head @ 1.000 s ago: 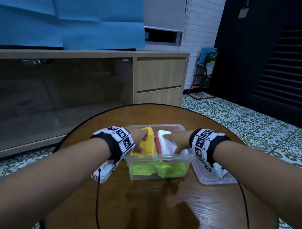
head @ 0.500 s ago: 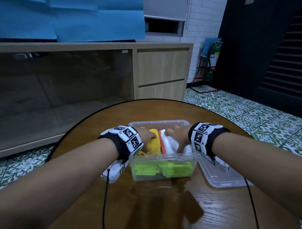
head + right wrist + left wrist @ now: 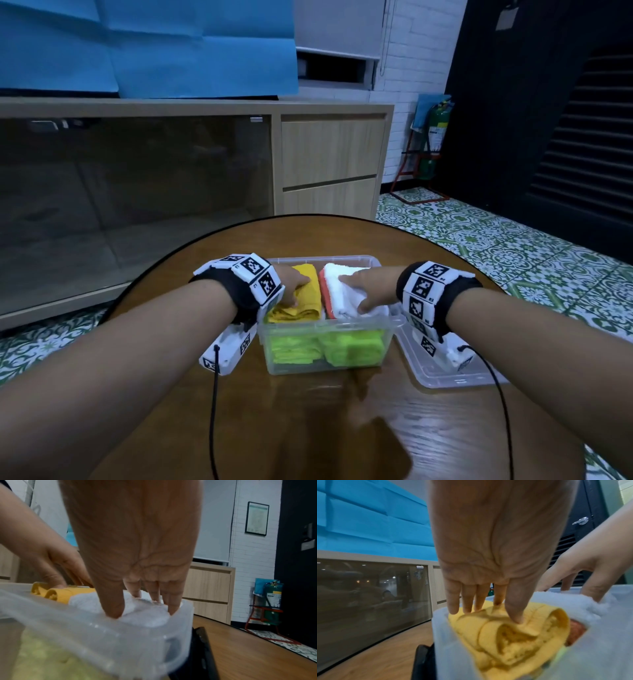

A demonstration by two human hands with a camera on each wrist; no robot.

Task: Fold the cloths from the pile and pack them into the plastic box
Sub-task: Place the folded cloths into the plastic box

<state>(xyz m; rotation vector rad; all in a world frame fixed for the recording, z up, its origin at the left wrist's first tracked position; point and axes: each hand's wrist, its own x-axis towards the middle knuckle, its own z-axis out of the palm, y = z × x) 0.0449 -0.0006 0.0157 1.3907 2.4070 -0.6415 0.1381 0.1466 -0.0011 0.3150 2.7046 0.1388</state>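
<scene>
The person's left hand (image 3: 291, 284) lies flat on the folded yellow cloth (image 3: 301, 301), fingers straight and close together, the thumb and fingertips dimpling the fabric without curling round it. From the left wrist view the fingers (image 3: 467, 599) press on the top of the roll while the thumb pokes into its upper fold. The right hand (image 3: 368, 289) does the same on the white cloth (image 3: 346, 298) next door: fingers extended and a little spread, tips sunk into the fluffy surface, nothing pinched or gripped. In the right wrist view its fingers (image 3: 154, 591) go down into the white pile just inside the box wall.

Both cloths sit at the top of the clear plastic box (image 3: 329, 356), yellow on the left half, white on the right, and between them shows a thin strip of orange-red cloth (image 3: 323, 294) standing on edge against the white one. Beneath them, seen through the near wall, are lime green cloths (image 3: 325, 349) filling the bottom layer. The top cloths rise slightly above the rim.

The box stands near the middle of a round wooden table (image 3: 308, 411). Its clear lid (image 3: 455, 373) lies flat on the table just to the right of the box, partly under the right wrist. Beyond the table runs a long wooden cabinet (image 3: 332, 161) with dark glass doors, and a patterned green tiled floor (image 3: 496, 246) spreads to the right.
</scene>
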